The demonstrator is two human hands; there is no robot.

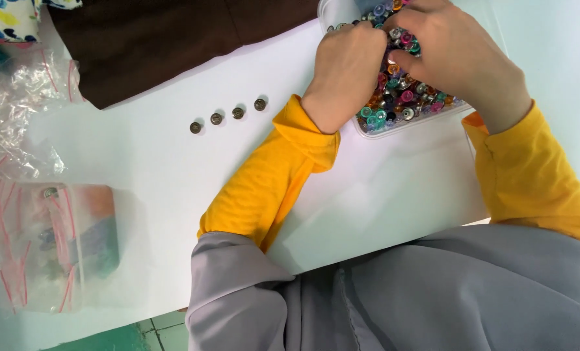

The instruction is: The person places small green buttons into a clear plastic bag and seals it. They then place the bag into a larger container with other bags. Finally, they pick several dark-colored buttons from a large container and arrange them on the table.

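On the desk, upper right: clear shallow plastic tray [394, 129] heaped with small round snap buttons in pink, teal, orange, purple and silver [404, 97]; far too many to count.
Left hand [345, 62]: palm down over the near-left part of the tray, wrist bent, fingers curled into the heap; fingertips buried, so closed on a piece or merely digging cannot be told.
Right hand [456, 55]: reaching in from the right, back of hand up, fingers bent down into the upper part of the heap; grip likewise hidden.
Hands together: knuckles nearly meeting over the tray, both touching the buttons.
Sleeves: two, bright yellow knit [270, 179], pushed out from under a loose grey cloth garment [394, 296] filling the lower frame.
Row on the white desk [147, 169]: four small dark metal snap buttons [227, 117], set in a slanted line just left of the left wrist, each apart from the next.
Top edge: one dark brown fabric piece [153, 42] lying flat, with a patterned white cloth [7, 19] at the corner.
Left edge: crumpled clear plastic bags with red strips [17, 104]; number unclear.
Lower left: one clear zip bag holding mixed coloured pieces [49, 244], well apart from both hands.
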